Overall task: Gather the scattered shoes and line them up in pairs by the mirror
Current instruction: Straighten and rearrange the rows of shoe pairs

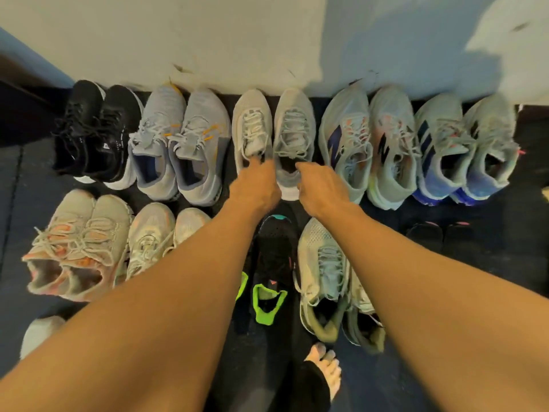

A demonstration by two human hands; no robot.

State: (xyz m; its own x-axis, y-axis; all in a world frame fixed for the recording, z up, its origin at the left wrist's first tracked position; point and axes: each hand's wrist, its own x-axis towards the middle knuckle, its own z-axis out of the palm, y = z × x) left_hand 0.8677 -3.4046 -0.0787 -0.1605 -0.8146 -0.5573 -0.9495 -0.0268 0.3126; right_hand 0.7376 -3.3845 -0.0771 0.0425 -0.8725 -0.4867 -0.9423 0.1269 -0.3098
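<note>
Forearms (pixel 166 307) stretch forward, left hand (pixel 257 185) and right hand (pixel 319 188) each hooking fingers (pixel 255 165) into a heel opening of the grey pair (pixel 293 117), which stands dead ahead, toes to the wall (pixel 208 40), long axes in line with the arms.

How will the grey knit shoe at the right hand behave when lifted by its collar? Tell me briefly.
Probably light: the grey knit shoe has a soft-looking mesh upper. Its collar likely flexes where the fingers of the right hand hook it, so the toe may droop. The flat white sole should keep it from tipping when pushed.
</note>
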